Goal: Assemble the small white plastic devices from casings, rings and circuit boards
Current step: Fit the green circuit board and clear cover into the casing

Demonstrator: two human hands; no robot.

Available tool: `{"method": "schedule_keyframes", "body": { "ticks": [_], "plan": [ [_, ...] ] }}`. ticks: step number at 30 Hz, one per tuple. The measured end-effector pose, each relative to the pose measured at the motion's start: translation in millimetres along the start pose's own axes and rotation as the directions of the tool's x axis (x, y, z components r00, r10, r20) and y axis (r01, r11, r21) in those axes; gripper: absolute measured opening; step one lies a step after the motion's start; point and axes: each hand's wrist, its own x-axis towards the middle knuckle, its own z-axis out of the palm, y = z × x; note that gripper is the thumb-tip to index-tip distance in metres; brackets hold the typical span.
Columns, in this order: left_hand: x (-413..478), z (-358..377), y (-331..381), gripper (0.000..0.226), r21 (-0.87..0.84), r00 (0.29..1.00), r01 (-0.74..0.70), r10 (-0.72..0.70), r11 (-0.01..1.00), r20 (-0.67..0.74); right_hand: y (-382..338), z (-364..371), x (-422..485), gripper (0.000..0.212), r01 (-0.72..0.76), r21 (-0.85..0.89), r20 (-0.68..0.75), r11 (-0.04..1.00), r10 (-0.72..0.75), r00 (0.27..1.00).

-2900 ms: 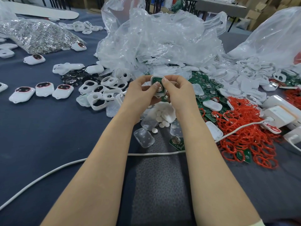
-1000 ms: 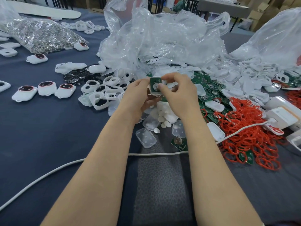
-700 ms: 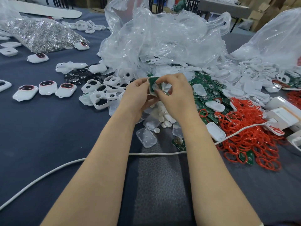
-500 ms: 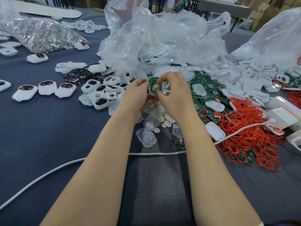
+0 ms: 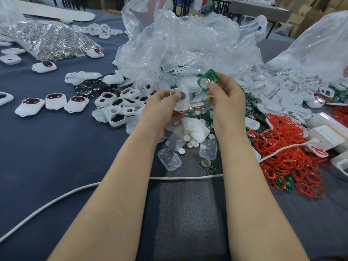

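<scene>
Head view: left grip [image 5: 160, 110] holds the casing [image 5: 180, 100], long axis toward 12 o'clock. Right grip [image 5: 226, 98] pinches the circuit board [image 5: 208, 80] at its 2 o'clock.

1. Work table [image 5: 47, 157]: dark blue cloth top, fills most of view, runs off L, R & near edges.
2. Far table [image 5: 259, 8], top R: grey top, black legs, well apart from work table.
3. Cardboard boxes [image 5: 308, 12] behind it, far R.
4. Black metal bars [image 5: 72, 2] along top edge, L of centre.
5. Light: soft, even; shadows faint.
</scene>
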Motion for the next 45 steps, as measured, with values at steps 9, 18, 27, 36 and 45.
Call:
{"method": "schedule_keyframes", "body": {
  "ticks": [9, 18, 27, 36, 45],
  "plan": [
    [1.5, -0.7, -1.8, 0.019, 0.079, 0.996, -0.086, 0.086, 0.993, 0.013, 5.6, -1.4, 3.8, 0.018, -0.143, 0.076, -0.072, 0.987, 0.148, 0.986],
    [-1.6, 2.3, -0.5, 0.012, 0.037, 1.000, -0.010, 0.009, 0.999, 0.025, 4.4, -2.9, 0.3, 0.031, 0.104, -0.229, 0.186, 0.968, -0.062, 0.981],
    [-1.0, 2.4, 0.8, 0.033, 0.017, 1.000, 0.012, -0.012, 1.000, 0.016, 4.7, -3.1, -1.6, 0.028, 0.208, -0.362, 0.317, 0.909, -0.090, 0.944],
    [0.2, 1.3, 1.3, 0.038, 0.012, 1.000, 0.018, -0.019, 1.000, 0.022, 7.2, -3.3, -0.9, 0.030, 0.243, -0.418, 0.383, 0.876, -0.073, 0.921],
    [0.1, 1.2, 1.3, 0.036, 0.018, 1.000, 0.019, -0.019, 1.000, 0.014, 9.1, -3.5, 1.0, 0.028, 0.244, -0.442, 0.393, 0.863, -0.058, 0.918]
  ]
}}
